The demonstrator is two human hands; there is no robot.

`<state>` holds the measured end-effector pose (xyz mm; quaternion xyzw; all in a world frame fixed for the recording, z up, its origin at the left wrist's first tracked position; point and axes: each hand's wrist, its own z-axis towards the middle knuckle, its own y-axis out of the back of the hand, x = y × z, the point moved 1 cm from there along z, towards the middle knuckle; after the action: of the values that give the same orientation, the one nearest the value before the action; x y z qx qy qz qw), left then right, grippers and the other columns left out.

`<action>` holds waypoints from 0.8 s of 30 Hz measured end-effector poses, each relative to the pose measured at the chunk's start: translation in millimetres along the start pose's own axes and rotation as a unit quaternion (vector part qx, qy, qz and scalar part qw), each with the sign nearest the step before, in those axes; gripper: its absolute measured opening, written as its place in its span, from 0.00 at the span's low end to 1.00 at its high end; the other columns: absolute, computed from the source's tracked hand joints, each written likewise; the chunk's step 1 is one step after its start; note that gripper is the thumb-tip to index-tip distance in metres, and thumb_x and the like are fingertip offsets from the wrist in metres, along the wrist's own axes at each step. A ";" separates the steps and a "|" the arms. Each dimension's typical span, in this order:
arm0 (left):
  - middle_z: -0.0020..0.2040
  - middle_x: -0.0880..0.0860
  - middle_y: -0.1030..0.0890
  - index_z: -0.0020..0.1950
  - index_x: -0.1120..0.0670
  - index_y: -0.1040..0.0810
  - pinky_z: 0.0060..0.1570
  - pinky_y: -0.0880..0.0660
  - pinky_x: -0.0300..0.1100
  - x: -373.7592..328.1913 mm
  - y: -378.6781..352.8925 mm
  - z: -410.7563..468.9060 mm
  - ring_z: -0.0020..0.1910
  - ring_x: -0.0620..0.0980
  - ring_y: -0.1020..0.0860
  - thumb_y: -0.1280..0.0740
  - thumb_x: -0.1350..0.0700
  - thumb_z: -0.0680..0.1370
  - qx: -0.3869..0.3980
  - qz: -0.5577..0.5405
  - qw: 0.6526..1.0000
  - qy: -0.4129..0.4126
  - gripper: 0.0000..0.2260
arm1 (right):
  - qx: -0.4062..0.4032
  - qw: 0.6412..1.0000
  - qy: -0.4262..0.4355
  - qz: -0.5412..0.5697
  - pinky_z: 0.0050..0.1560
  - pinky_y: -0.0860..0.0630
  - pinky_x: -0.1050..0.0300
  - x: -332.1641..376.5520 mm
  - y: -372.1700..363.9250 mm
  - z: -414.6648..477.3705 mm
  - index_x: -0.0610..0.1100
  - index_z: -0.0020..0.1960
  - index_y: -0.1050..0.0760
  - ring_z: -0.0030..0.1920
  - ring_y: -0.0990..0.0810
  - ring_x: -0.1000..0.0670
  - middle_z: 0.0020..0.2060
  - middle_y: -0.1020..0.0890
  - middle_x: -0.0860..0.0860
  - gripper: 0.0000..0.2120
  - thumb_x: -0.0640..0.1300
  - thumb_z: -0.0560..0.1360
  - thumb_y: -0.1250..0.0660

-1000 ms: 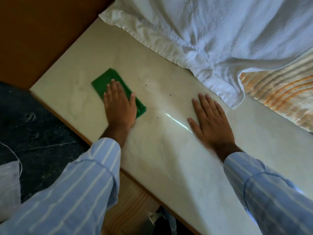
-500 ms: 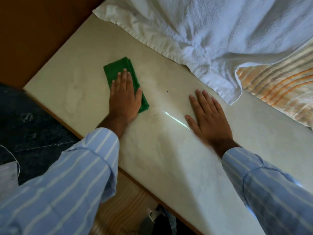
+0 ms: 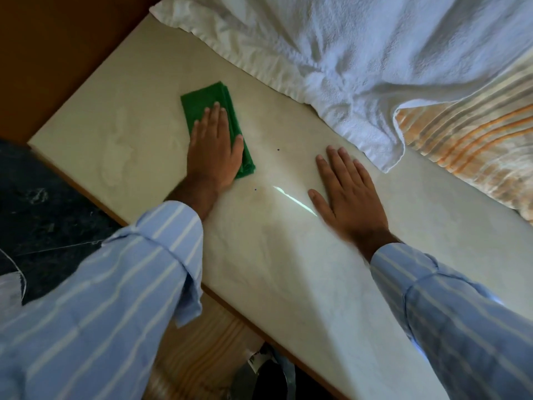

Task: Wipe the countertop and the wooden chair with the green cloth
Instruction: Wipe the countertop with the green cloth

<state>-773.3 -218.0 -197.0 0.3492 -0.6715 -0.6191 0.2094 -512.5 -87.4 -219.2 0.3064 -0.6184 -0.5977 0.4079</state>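
Folded green cloth [image 3: 207, 105] lies flat on pale countertop [image 3: 288, 269].

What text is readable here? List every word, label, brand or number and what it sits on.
None can be read. The green cloth, countertop, white towel, orange striped fabric and striped sleeves carry no lettering. The dark object under the counter edge is too blurred to tell.

- A dark, speckled stone floor [image 3: 43, 203] lay at the left, below the surface's edge.
- A brown wooden panel [image 3: 57, 53] filled the upper left corner.
- Pale wood [image 3: 207, 350] with visible grain showed at the bottom.
- A rumpled white towel [image 3: 360, 47] lay along the far side.
- An orange-striped cloth [image 3: 476, 148] lay beside it at the right.
- A thin streak of light [image 3: 294, 200] crossed the middle.
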 end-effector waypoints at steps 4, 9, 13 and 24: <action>0.83 0.60 0.45 0.81 0.62 0.46 0.80 0.47 0.56 -25.2 -20.5 -64.3 0.82 0.59 0.45 0.46 0.47 0.83 -0.029 0.022 0.996 -0.077 0.30 | -0.011 1.000 0.000 0.008 0.86 0.47 0.45 0.4 1.3 -0.4 0.45 0.86 0.42 0.87 0.44 0.43 0.86 0.41 0.44 0.33 0.60 0.86 0.48; 0.84 0.57 0.47 0.82 0.60 0.49 0.79 0.46 0.56 -24.6 -37.3 -141.5 0.83 0.55 0.49 0.48 0.44 0.83 0.004 0.036 0.975 -0.217 0.32 | -0.002 1.000 0.002 0.003 0.86 0.49 0.46 1.4 3.3 0.4 0.44 0.86 0.44 0.87 0.45 0.42 0.86 0.42 0.43 0.33 0.60 0.87 0.48; 0.83 0.57 0.44 0.81 0.60 0.44 0.78 0.44 0.55 -29.8 -25.6 -89.4 0.82 0.56 0.45 0.47 0.46 0.82 -0.009 0.062 0.962 -0.264 0.30 | -0.002 1.000 0.002 0.003 0.86 0.49 0.45 3.1 4.6 0.2 0.44 0.86 0.43 0.87 0.45 0.42 0.86 0.42 0.43 0.33 0.59 0.87 0.48; 0.83 0.57 0.45 0.81 0.60 0.45 0.79 0.45 0.56 -27.9 -30.0 -109.0 0.82 0.56 0.46 0.46 0.46 0.82 -0.007 0.060 0.961 -0.270 0.31 | 0.019 1.000 -0.003 -0.008 0.86 0.48 0.44 1.9 5.4 0.2 0.45 0.86 0.45 0.87 0.46 0.43 0.87 0.43 0.44 0.33 0.61 0.87 0.49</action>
<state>-670.5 -272.0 -206.2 0.1264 -0.7187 -0.6811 0.0597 -513.0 -88.4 -213.6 0.3171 -0.6283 -0.5900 0.3957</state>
